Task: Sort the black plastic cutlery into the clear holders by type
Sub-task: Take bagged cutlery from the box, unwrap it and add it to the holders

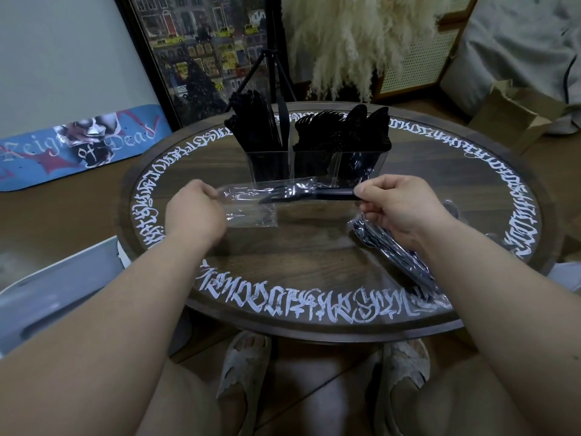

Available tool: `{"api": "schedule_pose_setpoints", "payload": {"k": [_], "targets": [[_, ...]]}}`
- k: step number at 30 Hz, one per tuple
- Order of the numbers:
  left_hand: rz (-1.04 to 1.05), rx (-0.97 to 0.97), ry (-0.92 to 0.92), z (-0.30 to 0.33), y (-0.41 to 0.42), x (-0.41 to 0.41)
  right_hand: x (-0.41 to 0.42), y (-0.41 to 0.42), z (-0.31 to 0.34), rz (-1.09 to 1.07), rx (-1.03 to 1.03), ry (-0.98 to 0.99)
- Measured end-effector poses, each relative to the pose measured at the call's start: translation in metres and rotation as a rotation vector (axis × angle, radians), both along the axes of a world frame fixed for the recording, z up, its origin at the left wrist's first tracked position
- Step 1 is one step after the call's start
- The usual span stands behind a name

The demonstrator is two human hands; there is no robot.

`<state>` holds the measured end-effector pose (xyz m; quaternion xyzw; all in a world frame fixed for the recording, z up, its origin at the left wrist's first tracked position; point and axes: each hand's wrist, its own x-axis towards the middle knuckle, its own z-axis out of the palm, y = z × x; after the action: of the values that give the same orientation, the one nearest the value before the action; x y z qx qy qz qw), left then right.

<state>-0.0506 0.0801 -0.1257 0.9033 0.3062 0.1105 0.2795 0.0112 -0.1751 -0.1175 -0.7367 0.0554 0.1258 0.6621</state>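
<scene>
Over the middle of the round table, my left hand (196, 209) pinches the end of a clear plastic wrapper (248, 199). My right hand (399, 206) pinches the handle of black cutlery (301, 195) that lies half out of that wrapper; fork tines show at its tip. Behind them stand clear holders (314, 166) side by side: the left one bristles with black knives (256, 121), the others with black forks and spoons (345, 127). A pile of wrapped black cutlery (393, 253) lies under my right forearm.
The wooden table (314, 247) has white lettering round its rim. A grey bin (56, 287) sits at the lower left, a skateboard deck (78, 143) and a framed picture (201, 48) beyond. A cardboard box (515, 114) lies at the right. My slippered feet show under the table.
</scene>
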Motion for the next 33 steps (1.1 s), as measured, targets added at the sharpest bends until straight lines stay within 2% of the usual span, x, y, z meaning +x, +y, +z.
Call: {"api": "schedule_pose_setpoints", "payload": {"k": [3, 5, 7, 9, 11, 14, 16, 18, 19, 21, 23, 26, 28, 30, 33], "targets": [[-0.051, 0.165, -0.048, 0.007, -0.006, -0.005, 0.0, -0.003, -0.001, 0.004, -0.02, 0.025], [-0.301, 0.236, -0.065, 0.008, -0.022, -0.008, -0.002, 0.001, -0.001, 0.036, -0.048, 0.028], [-0.552, 0.221, 0.131, 0.0, -0.036, -0.01, -0.004, 0.004, -0.001, 0.059, -0.068, 0.017], [-0.658, 0.202, 0.41, -0.009, -0.039, -0.01, -0.005, 0.003, -0.001, 0.057, -0.088, 0.0], [-0.67, 0.184, 0.52, -0.014, -0.036, -0.007, -0.005, -0.004, 0.0, 0.033, -0.124, -0.024], [-0.658, 0.179, 0.519, -0.018, -0.034, -0.003, -0.006, -0.02, 0.005, -0.046, -0.155, -0.078], [-0.645, 0.231, 0.553, -0.019, -0.036, -0.002, -0.009, -0.03, 0.01, -0.107, -0.101, -0.098], [-0.602, 0.327, 0.518, -0.017, -0.039, 0.0, -0.013, -0.038, 0.013, -0.143, -0.004, -0.086], [-0.571, 0.361, 0.438, -0.015, -0.044, 0.001, -0.016, -0.041, 0.014, -0.152, 0.041, -0.071], [-0.493, 0.241, 0.209, -0.007, -0.055, 0.003, -0.019, -0.04, 0.014, -0.147, 0.107, -0.043], [-0.444, -0.06, 0.065, 0.001, -0.072, 0.004, -0.022, -0.038, 0.014, -0.109, 0.134, -0.044], [-0.342, -0.48, -0.018, 0.004, -0.087, 0.012, -0.027, -0.033, 0.014, 0.05, 0.048, -0.046], [-0.25, -0.725, -0.059, 0.001, -0.089, 0.016, -0.03, -0.029, 0.012, 0.194, -0.115, -0.095], [-0.212, -0.797, -0.095, 0.001, -0.09, 0.018, -0.032, -0.025, 0.01, 0.327, -0.318, -0.185], [-0.15, -0.853, -0.095, 0.001, -0.091, 0.017, -0.032, -0.016, 0.006, 0.356, -0.348, -0.276]]}}
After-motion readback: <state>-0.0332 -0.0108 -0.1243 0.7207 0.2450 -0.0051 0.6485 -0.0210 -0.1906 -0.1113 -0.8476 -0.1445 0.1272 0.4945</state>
